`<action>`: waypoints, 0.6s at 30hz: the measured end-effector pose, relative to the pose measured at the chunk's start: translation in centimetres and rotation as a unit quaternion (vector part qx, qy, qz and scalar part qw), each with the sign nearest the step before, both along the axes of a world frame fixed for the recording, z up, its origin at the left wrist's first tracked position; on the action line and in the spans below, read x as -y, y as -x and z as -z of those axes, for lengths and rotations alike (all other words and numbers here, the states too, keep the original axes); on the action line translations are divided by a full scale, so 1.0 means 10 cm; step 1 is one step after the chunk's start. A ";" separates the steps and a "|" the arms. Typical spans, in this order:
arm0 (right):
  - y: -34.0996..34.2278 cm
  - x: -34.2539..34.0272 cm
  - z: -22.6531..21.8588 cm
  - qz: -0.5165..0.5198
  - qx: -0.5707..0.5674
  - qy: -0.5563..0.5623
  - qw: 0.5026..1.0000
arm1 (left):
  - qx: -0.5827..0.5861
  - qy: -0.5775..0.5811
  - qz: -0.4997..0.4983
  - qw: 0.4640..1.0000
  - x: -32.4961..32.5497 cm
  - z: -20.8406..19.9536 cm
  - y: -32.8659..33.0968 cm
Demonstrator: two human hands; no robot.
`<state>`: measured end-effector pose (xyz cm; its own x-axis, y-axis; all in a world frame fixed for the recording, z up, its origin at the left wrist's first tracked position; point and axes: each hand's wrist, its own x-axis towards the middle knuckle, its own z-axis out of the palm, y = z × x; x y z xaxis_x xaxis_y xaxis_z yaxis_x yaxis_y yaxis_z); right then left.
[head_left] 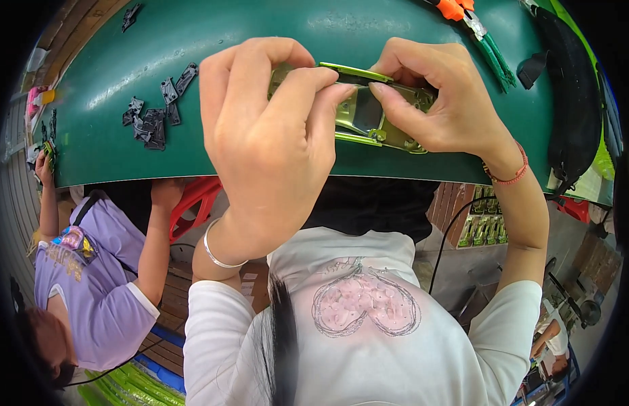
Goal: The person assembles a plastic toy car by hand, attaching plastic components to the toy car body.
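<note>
Left hand (264,132), right hand (458,101) grip green part (360,114); shirt scrawl (348,265) illegible.

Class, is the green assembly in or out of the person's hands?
In: the left hand and right hand grip the green assembly from either side.

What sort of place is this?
Probably an assembly workshop: a green hardware piece is held, loose black parts lie on the green-topped table, and a co-worker is alongside.

Green assembly (365,115) looks glossy, metallic; table (226,24) smooth, glossy; small loose parts (153,127) matt plastic; bangle (212,255) shiny metal; white shirt (396,358) matt cloth; red stool (197,196) smooth plastic
</note>
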<state>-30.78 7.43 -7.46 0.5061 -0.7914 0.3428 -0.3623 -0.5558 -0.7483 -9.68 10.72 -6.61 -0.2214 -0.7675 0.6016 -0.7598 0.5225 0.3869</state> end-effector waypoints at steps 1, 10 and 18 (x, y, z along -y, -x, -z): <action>0.00 0.00 0.00 0.000 0.005 0.001 1.000 | 0.000 0.000 -0.001 1.000 0.00 0.00 0.00; -0.04 -0.01 -0.02 -0.001 -0.008 -0.015 1.000 | -0.011 -0.053 0.003 0.999 -0.01 -0.06 -0.07; -0.04 0.01 0.00 -0.010 -0.005 -0.021 1.000 | -0.011 -0.023 -0.013 1.000 0.01 0.01 -0.03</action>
